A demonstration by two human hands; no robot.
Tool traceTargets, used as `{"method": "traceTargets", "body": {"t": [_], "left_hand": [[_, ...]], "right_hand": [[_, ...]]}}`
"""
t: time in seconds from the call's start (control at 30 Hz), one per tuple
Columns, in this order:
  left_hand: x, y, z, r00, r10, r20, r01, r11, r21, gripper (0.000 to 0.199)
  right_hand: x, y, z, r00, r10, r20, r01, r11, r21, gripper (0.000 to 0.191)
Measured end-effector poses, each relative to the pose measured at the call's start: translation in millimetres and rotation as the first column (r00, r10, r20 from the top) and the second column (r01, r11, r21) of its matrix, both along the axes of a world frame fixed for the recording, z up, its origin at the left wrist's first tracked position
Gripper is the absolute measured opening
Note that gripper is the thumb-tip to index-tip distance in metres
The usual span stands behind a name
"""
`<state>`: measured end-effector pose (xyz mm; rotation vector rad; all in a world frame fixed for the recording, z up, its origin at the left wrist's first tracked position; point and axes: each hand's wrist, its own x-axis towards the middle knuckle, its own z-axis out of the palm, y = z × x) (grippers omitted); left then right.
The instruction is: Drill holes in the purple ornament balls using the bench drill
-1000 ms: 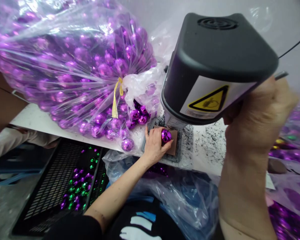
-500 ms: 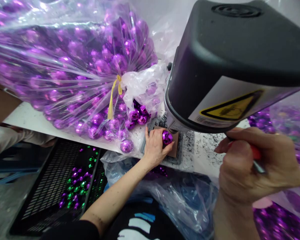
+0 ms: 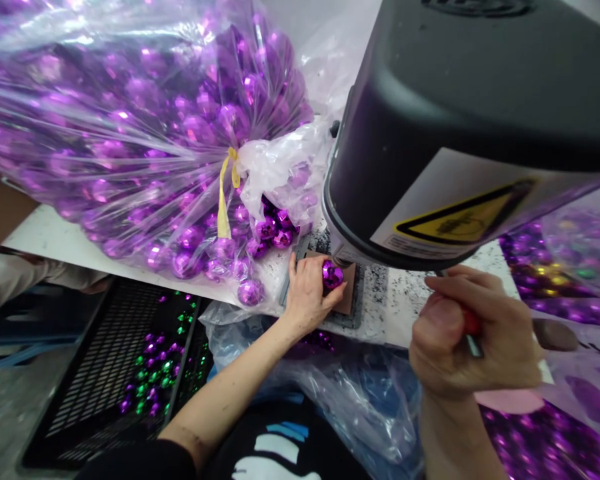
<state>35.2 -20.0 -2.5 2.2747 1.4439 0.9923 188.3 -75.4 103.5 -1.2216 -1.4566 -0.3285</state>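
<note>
My left hand (image 3: 307, 290) is closed around a shiny faceted purple ball (image 3: 333, 274), holding it on a brown block (image 3: 344, 303). The block rests on a grey metal base under the head of a black machine (image 3: 405, 120). The machine's lower tip is just above the ball; whether they touch is hard to see. My right hand (image 3: 475, 333), closer to the camera, is wrapped around a red handle (image 3: 471, 323) with a metal rod end. A thin dark part reaches from the fingers toward the machine's underside; where it joins is hidden.
A large tied clear bag (image 3: 130, 133) of purple balls covers the table's left side. Loose purple balls (image 3: 283, 239) lie by its mouth. Below left stands a black crate (image 3: 75, 380) with green and purple balls. Dark specks cover the white tabletop (image 3: 405, 300). More purple balls (image 3: 545, 440) lie at right.
My right hand has shifted left with the red handle in its grip. My left hand still holds the ball in the same spot. The view has tilted slightly.
</note>
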Motion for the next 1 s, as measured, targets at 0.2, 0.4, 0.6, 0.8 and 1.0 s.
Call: {"method": "traceTargets", "body": {"t": [0.2, 0.4, 0.6, 0.8, 1.0], "left_hand": [[0, -1, -1.1, 1.000, -0.002, 0.023, 0.001, 1.000, 0.012, 0.038], [0, -1, -3.4, 1.000, -0.003, -0.001, 0.003, 1.000, -0.011, 0.038], [0, -1, -5.2, 1.000, 0.006, -0.014, -0.007, 1.000, -0.010, 0.039], [1, -1, -3.6, 1.000, 0.009, 0.002, -0.009, 1.000, -0.005, 0.041], [1, -1, -4.5, 1.000, 0.015, 0.013, -0.016, 0.999, 0.036, 0.044]], "right_hand": [[-4, 7, -11.3, 0.998, 0.046, -0.035, -0.042, 0.993, 0.109, 0.015], [-4, 6, -13.5, 1.000, -0.003, 0.013, 0.002, 0.999, 0.039, 0.009], [-2, 8, -15.1, 0.999, 0.033, 0.043, -0.038, 0.993, 0.111, 0.011], [3, 10, -44.9, 0.997, 0.008, 0.079, -0.012, 0.998, 0.060, 0.017], [7, 17, -67.7, 0.997, 0.007, 0.076, -0.014, 0.996, 0.085, 0.028]]}}
